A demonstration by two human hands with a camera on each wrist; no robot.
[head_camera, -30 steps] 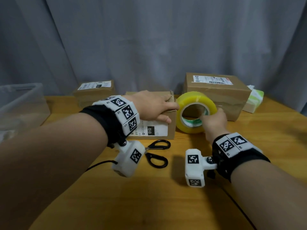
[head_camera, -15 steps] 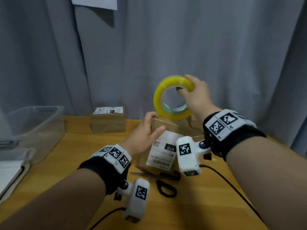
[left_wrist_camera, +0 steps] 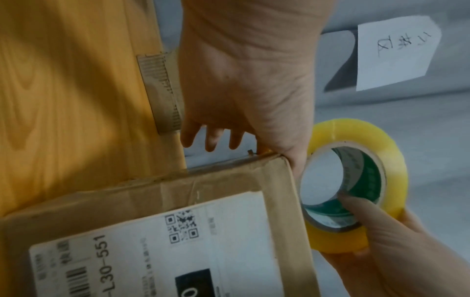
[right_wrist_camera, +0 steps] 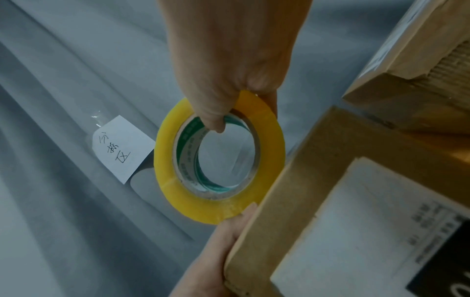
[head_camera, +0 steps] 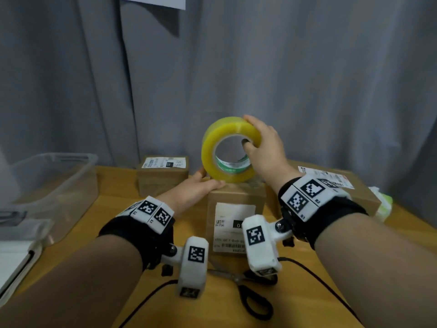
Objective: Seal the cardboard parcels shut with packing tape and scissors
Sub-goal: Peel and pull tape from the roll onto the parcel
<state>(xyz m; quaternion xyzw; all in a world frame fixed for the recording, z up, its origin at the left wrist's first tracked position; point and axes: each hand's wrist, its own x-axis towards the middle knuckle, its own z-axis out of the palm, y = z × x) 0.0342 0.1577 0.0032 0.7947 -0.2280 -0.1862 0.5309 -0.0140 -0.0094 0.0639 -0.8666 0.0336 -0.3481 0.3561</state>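
In the head view the right hand [head_camera: 267,150] holds the tape roll [head_camera: 230,150] upright above the top of the labelled parcel [head_camera: 234,204], thumb hooked into the core and fingers curled over the outer rim; the roll's lower edge sits at the parcel's top rear edge. The left hand [head_camera: 191,192] lies with straight fingers on the parcel's top left edge, fingertips just beside the roll. The scissors [head_camera: 250,294] lie on the tabletop [head_camera: 113,185] toward its near edge, in front of the parcel and partly under the wrist cameras. A second parcel [head_camera: 163,176] stands near the tabletop's far edge, a larger parcel [head_camera: 359,192] toward the right edge, and a clear bin [head_camera: 59,183] at the left edge; open wood lies between bin and parcels. Half a second ago the roll was raised higher, clear of the parcel; it has come down to the top edge. In the left wrist view the left hand [left_wrist_camera: 244,84] reaches over the parcel's [left_wrist_camera: 178,231] corner, fingers extended past the edge, the tape roll [left_wrist_camera: 356,180] just beside the thumb. In the right wrist view the right hand [right_wrist_camera: 229,70] pinches the tape roll [right_wrist_camera: 218,158] at its top, and a left fingertip touches its lower rim at the parcel's [right_wrist_camera: 330,180] edge.
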